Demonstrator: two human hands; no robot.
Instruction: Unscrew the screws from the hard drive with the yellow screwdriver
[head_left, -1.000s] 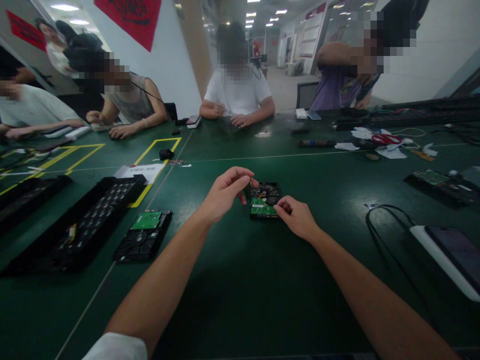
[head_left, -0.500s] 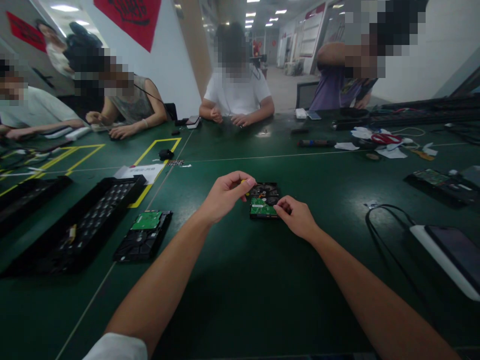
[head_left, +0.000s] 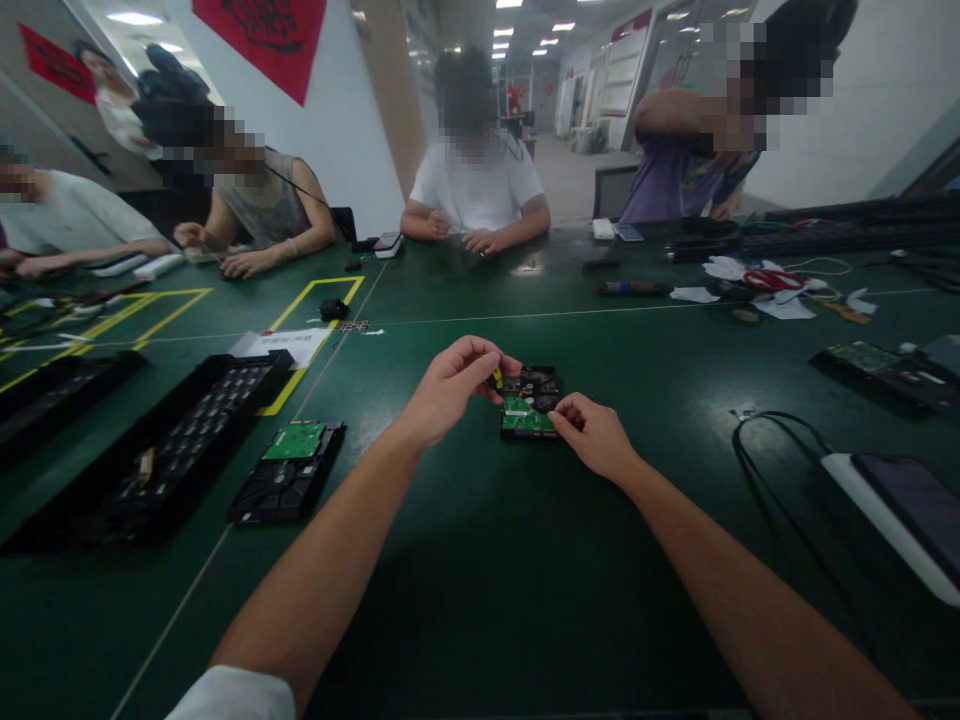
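Note:
A hard drive [head_left: 529, 421] with a green circuit board lies in front of me on the dark green table. My left hand [head_left: 459, 385] is closed on a small yellow-and-black piece [head_left: 497, 377], held at the drive's left side. Fingers cover most of that piece, so its exact kind does not show. On the drive's right edge, near the end of the circuit board, my right hand [head_left: 592, 428] pinches with thumb and fingertips. Left of my forearm a second hard drive [head_left: 289, 473] rests with its board facing up.
A long black tray [head_left: 176, 440] stands at the left. A white device [head_left: 889, 520] with a dark cable [head_left: 780, 520] lies at the right, below another circuit-board unit [head_left: 885, 370]. Several people sit across the table, near a dark rod-like tool [head_left: 634, 288].
My left fingers have shifted slightly, and more of the yellow-and-black piece now shows. My right hand stays at the drive's edge. The view has moved a little.

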